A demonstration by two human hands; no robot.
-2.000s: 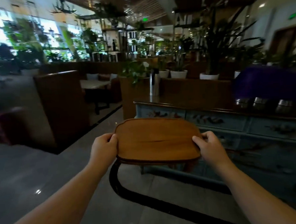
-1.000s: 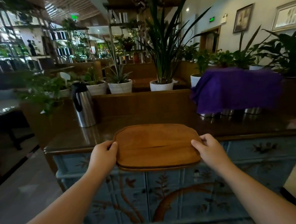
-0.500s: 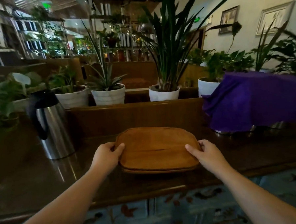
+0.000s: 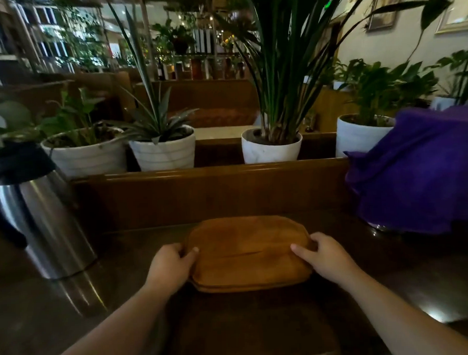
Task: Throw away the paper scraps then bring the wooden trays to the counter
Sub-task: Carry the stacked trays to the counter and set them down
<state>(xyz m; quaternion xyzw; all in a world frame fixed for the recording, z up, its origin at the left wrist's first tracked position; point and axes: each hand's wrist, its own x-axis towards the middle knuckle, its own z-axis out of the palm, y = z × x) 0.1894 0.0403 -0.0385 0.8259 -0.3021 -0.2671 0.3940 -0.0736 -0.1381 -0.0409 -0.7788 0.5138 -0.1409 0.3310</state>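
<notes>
A stack of rounded wooden trays (image 4: 247, 252) lies low over the dark wooden counter (image 4: 71, 302), at its middle; I cannot tell whether it touches the top. My left hand (image 4: 171, 264) grips the stack's left edge, thumb on top. My right hand (image 4: 323, 255) grips the right edge the same way. Two tray rims show at the near edge. No paper scraps are in view.
A steel thermos jug (image 4: 37, 214) stands on the counter at the left. A purple cloth (image 4: 422, 173) covers metal items at the right. Behind a raised wooden ledge (image 4: 213, 173) stand several white plant pots (image 4: 163, 151).
I have walked up to the counter with the trays. The stack has gone forward and down over the counter top, both hands still on its edges.
</notes>
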